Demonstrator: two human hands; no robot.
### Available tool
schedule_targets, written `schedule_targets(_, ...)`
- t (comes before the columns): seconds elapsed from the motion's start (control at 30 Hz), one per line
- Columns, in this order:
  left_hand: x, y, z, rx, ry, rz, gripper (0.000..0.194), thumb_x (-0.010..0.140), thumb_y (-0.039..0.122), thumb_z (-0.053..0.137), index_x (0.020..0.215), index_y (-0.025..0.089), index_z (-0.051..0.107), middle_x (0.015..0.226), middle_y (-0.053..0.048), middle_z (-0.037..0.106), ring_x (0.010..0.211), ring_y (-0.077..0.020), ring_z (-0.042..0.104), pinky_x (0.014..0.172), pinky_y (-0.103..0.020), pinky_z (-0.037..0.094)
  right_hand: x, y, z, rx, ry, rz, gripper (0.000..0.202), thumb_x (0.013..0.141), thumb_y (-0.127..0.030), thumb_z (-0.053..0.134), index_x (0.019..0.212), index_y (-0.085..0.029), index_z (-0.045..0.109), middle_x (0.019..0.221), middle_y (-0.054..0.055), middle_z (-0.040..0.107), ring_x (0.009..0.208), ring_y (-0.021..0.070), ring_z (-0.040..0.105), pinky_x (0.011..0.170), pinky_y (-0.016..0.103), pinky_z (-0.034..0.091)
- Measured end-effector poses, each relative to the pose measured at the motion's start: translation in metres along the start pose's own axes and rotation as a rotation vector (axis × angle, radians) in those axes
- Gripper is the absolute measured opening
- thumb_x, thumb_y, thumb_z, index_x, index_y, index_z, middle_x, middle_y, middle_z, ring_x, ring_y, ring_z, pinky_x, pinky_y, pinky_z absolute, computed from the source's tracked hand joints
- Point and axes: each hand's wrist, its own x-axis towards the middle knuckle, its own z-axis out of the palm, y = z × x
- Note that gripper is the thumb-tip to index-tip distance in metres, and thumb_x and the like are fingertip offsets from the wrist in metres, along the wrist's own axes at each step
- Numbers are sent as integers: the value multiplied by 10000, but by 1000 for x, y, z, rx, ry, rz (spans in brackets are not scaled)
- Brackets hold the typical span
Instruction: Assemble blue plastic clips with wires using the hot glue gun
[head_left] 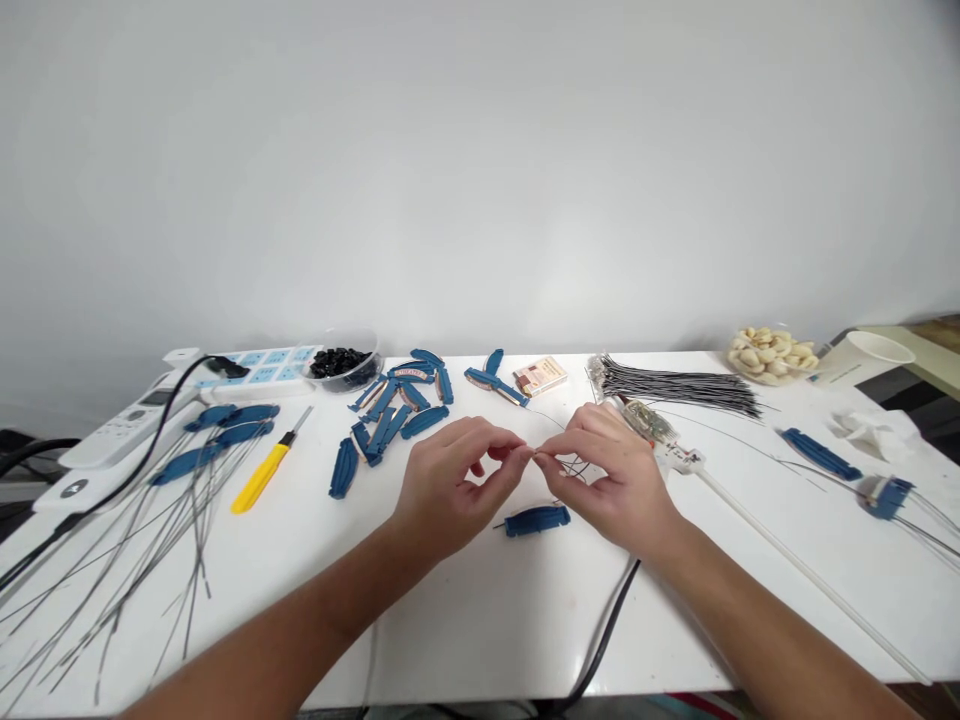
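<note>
Thumb and forefinger of my left hand [461, 485] are pinched together near the middle of the table, and what they hold is too small to make out. Facing it, my right hand [611, 475] pinches too, its fingertips almost touching the left ones. Thin dark wires [576, 466] show beside my right fingers. Just below the hands lies a blue curved piece [537, 521] with a short wire end at its left. Behind my right hand is a small circuit-like part [649, 420] beside a white stick [795, 560].
A pile of blue pieces [409, 395], a yellow screwdriver [262, 478] and wired blue pieces [187, 463] lie left. Behind are a bowl of black parts [345, 365], a small box [540, 375], a wire bundle [675, 385] and a nut bowl [772, 355]. A black cable [607, 630] crosses the front edge.
</note>
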Motion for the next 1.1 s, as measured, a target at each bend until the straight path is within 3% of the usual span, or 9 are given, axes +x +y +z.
schedule_targets(0.2,0,-4,-1,-3,-35,82,273,906,233,787,1158,207,686,873,-18,728,776,-139,681,569,-221,529,0,1,-1,75,-6,89,136,916,-136,701,846,-251,717,726,-13,588,705,182,532,712,376,382)
schedule_targets(0.37,2,-10,-2,160,-36,269,297,925,143,766,1193,263,723,971,-17,767,832,-147,702,715,-273,556,1,3,-2,219,-70,204,147,919,-138,687,822,-247,705,732,-12,612,725,184,522,714,369,404)
schedule_targets(0.5,3,-11,-3,128,-4,290,243,913,105,775,1110,242,739,927,-9,777,823,-151,704,762,-298,558,2,3,-3,263,-85,227,169,912,-112,676,800,-237,698,719,-15,584,729,177,509,681,348,392)
schedule_targets(0.63,4,-4,-2,-36,48,137,138,908,127,783,1013,216,768,902,-22,778,797,-143,687,668,-253,556,3,1,-5,284,-82,224,172,934,-133,683,796,-235,702,711,-20,587,721,170,503,702,352,390)
schedule_targets(0.73,3,2,-1,-276,18,-185,51,938,216,773,983,215,797,925,-40,794,843,-156,702,654,-232,570,2,1,-5,284,-57,217,160,956,-178,700,809,-238,716,696,-26,580,698,163,503,703,352,392)
schedule_targets(0.8,2,2,1,-514,-21,-431,89,943,286,781,997,225,817,968,-53,810,855,-163,710,674,-233,589,2,1,-6,277,-37,213,149,958,-185,708,820,-241,721,687,-31,565,689,158,502,700,349,392)
schedule_targets(0.87,2,0,3,-732,-55,-588,127,928,327,803,1006,232,832,1012,-62,817,862,-166,704,670,-228,597,1,1,-6,271,-26,209,149,952,-176,711,819,-243,717,676,-37,538,687,155,500,698,346,390)
schedule_targets(0.97,2,-6,5,-861,-85,-653,178,914,348,817,1047,232,839,1047,-77,812,921,-182,696,631,-202,579,1,1,-6,260,-15,204,166,940,-161,712,797,-244,694,669,-43,517,679,153,489,695,345,383)
schedule_targets(1.1,0,-8,2,-782,-92,-589,281,989,433,709,1155,229,808,1023,-89,800,959,-201,701,608,-210,568,0,1,-6,250,-18,188,183,915,-117,701,783,-242,674,702,-40,580,682,151,480,695,345,377)
